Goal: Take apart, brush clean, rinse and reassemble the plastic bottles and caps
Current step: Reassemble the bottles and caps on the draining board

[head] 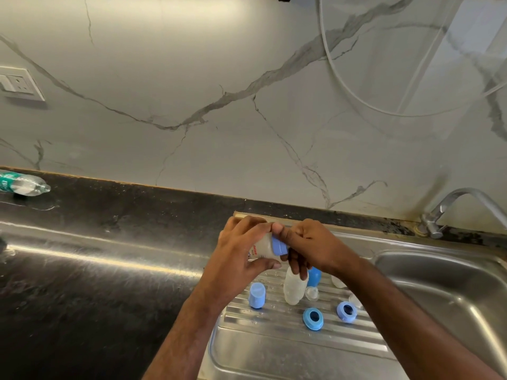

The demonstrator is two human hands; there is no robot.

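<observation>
Above the ridged steel drainboard [274, 349], the left hand [241, 248] holds a small clear bottle [263, 246] on its side, its grip clamped around the body. The right hand [307, 242] has its grip clamped on the bottle's blue cap [279, 246]. Just below them a second clear bottle [295, 289] stands on the drainboard, with a loose blue cap [257, 295] to its left and two blue rings [313, 318] to its near right. The sink basin [450, 292] lies at right, a tap [450, 209] beyond it.

- Bottle [262, 246]: translucent, red print, held sideways above the drainboard, blue collar [279, 246] on its neck.
- Second bottle [294, 287]: clear, standing on the ribs.
- Cap [257, 295]: pale blue, upright.
- Two blue rings [313, 318] [346, 311]: lying loose.
</observation>
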